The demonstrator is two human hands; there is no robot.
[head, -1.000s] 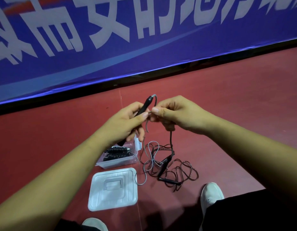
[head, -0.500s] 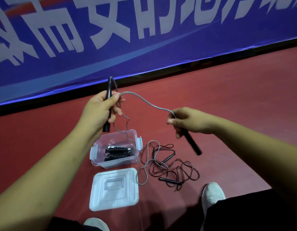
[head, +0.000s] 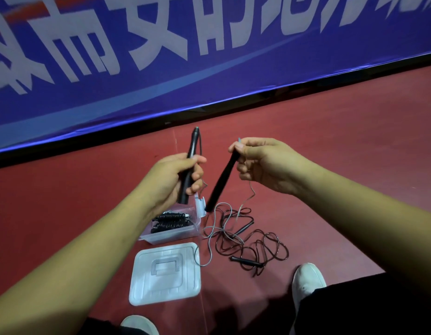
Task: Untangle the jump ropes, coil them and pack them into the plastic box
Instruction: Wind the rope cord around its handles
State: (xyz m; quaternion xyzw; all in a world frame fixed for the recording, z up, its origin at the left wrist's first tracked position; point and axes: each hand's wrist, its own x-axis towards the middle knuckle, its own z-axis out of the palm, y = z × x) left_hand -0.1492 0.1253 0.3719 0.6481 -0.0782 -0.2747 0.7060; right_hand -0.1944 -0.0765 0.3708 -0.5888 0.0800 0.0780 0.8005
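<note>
L grip (head: 171,182) round upright rope hdl (head: 193,143)

Hemmed at the plastic box (head: 171,234) by lid (head: 164,274) in front and rope tangle (head: 242,239) alongside, open across bare floor (head: 330,165) beyond.

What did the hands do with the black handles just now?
The left hand with its black handle and the right hand pulled apart, then neared again. The right black handle swung from down-right to down-left. The clear plastic box, white lid and tangled dark rope stayed put.
</note>
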